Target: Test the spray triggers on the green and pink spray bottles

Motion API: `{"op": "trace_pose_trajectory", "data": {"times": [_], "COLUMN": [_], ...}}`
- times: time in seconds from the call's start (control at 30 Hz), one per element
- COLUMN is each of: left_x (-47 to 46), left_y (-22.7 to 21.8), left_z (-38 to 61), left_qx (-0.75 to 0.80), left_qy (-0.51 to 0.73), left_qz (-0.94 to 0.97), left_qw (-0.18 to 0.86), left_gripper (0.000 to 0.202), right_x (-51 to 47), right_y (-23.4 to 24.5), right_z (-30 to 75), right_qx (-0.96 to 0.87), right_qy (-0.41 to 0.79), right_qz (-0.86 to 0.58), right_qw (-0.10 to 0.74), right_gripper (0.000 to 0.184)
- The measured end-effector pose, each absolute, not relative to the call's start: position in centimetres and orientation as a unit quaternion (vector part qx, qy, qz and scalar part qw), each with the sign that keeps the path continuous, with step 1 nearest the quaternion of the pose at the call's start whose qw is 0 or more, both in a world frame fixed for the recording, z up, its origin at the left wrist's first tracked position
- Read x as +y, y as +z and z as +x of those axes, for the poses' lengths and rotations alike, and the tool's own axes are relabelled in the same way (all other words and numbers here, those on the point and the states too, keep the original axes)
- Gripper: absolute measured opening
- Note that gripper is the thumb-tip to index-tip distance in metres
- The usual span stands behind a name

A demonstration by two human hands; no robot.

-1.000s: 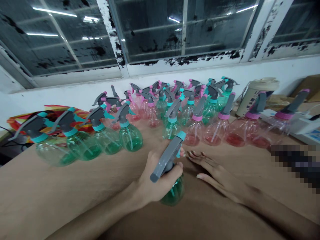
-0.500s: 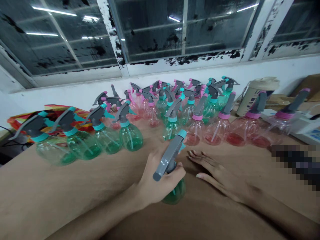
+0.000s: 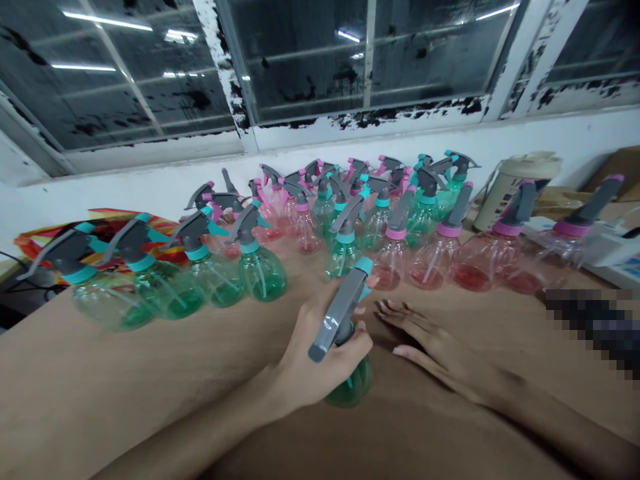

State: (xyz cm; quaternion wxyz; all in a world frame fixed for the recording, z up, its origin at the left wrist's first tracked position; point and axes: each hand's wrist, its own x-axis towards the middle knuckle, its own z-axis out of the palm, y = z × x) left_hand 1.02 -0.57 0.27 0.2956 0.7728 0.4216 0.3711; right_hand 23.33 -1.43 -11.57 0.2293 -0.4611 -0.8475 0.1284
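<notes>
My left hand [image 3: 320, 353] is wrapped round the neck of a green spray bottle [image 3: 353, 385] with a grey and turquoise trigger head. Its nozzle points away from me, and my fingers hide part of its body. Just to the right, my right hand [image 3: 440, 347] lies flat on the wooden table [image 3: 200, 387], fingers stretched out and holding nothing. Beyond my hands stands a green bottle [image 3: 344, 257] with a turquoise collar. Beside it, a row of pink spray bottles [image 3: 431, 267] runs off to the right.
Several green spray bottles [image 3: 263, 273] form a row at the left. Behind are more pink and green ones, close together along the wall. A red and orange bag [image 3: 165, 253] lies back left; a large beige flask [image 3: 515, 187] and a cardboard box [image 3: 617, 175] are back right.
Almost nothing differs. The bottle in my left hand has shifted very slightly; my right hand stays flat on the table.
</notes>
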Motion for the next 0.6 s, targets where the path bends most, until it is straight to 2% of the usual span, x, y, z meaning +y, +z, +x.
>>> {"op": "trace_pose_trajectory", "data": {"times": [0.27,0.5,0.6], "left_x": [-0.7,-0.8,-1.0], "left_y": [1.0,1.2,0.9], "left_z": [0.5,0.6,0.9], "left_qx": [0.401,0.413,0.431], "left_qy": [0.368,0.346,0.35], "left_qz": [0.785,0.78,0.771], "left_qw": [0.295,0.318,0.311], "left_gripper": [0.015,0.022,0.019], "right_x": [-1.6,-1.6,-1.6], "right_y": [-10.6,-10.5,-10.8], "right_z": [23.1,23.0,23.1], "right_qx": [-0.843,-0.839,-0.839], "right_qy": [0.148,0.156,0.15], "right_qz": [-0.467,-0.475,-0.475], "right_qw": [0.221,0.215,0.22], "right_gripper": [0.056,0.055,0.054]}}
